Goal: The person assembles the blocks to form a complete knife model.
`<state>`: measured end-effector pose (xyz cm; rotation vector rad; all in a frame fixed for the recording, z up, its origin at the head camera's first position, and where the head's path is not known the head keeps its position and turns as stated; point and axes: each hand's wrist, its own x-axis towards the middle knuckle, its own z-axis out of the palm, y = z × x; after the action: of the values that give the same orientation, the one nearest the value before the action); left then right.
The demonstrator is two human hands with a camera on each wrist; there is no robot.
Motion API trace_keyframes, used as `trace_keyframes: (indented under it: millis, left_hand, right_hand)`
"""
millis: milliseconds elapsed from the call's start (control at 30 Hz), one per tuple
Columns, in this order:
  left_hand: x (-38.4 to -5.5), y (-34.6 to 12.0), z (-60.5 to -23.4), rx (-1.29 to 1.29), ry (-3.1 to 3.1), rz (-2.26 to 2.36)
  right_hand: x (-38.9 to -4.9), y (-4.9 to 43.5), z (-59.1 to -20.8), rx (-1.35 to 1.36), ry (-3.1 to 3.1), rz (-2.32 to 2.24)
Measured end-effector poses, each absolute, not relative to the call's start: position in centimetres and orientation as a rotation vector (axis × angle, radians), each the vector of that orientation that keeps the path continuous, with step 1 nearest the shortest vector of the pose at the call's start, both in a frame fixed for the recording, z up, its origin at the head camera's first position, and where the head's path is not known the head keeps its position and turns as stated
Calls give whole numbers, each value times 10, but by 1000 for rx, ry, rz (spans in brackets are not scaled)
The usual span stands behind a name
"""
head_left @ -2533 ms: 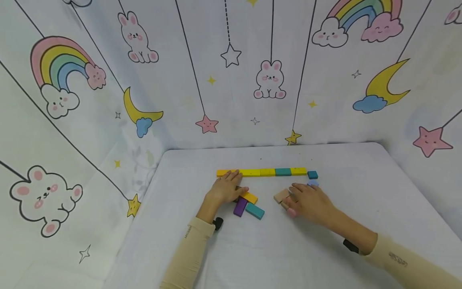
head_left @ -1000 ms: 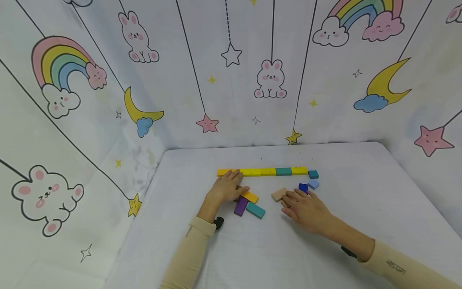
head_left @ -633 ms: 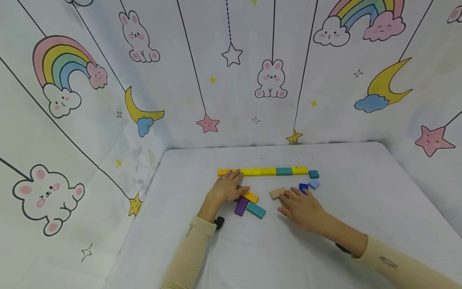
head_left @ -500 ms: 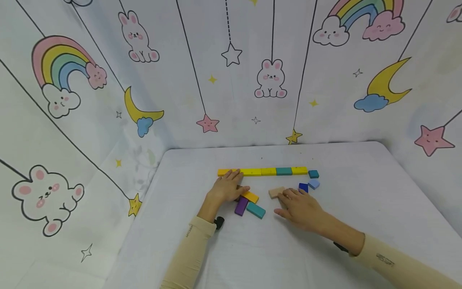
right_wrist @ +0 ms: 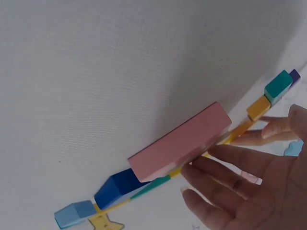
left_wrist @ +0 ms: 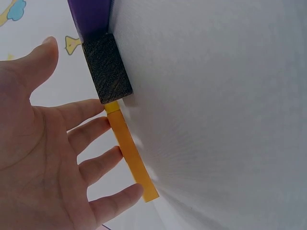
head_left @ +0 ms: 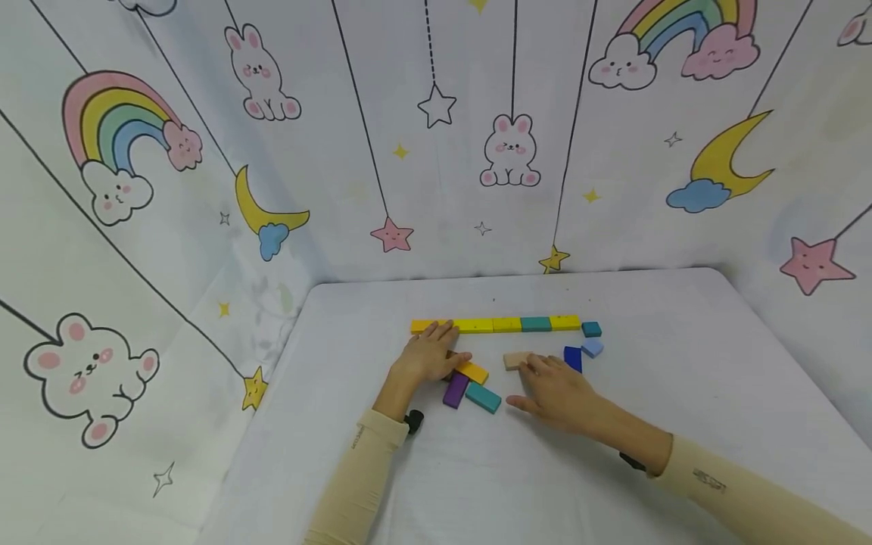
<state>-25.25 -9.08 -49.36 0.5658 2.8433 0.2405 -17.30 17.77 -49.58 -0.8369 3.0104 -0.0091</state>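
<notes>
My left hand (head_left: pixel 425 356) lies palm down, fingers spread. In the left wrist view its fingertips touch an orange block (left_wrist: pixel 132 155), the left end of a row with yellow blocks (head_left: pixel 473 325) and a teal one (head_left: pixel 535 324). A dark block (left_wrist: pixel 108 69) is partly hidden under this hand in the head view. My right hand (head_left: pixel 559 393) has its fingertips at a tan block (head_left: pixel 515 361), its thumb held out to the left. In the right wrist view, its fingers reach the edge of a pink block (right_wrist: pixel 180 143), which the hand covers in the head view.
Between the hands lie an orange-yellow block (head_left: pixel 473 372), a purple block (head_left: pixel 456 390) and a teal block (head_left: pixel 484 397). Right of the right hand are a dark blue block (head_left: pixel 573 359), a light blue block (head_left: pixel 593 347) and a small teal block (head_left: pixel 591 329). A printed curtain stands behind.
My right hand has slid left, and the tan block has shifted left and turned with it. The dark blue block has come out from under that hand. My left hand stays in place.
</notes>
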Motion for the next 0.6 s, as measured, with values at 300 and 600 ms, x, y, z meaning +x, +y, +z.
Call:
trace_keyframes:
  millis: [300,600]
  left_hand:
    - [-251,-92,-493,560,2841,240]
    - [-251,-93,-493,574,2844,260]
  right_hand:
    - [-176,172,-498,-886,3027,20]
    - [-179,166,-496,-886,3020,11]
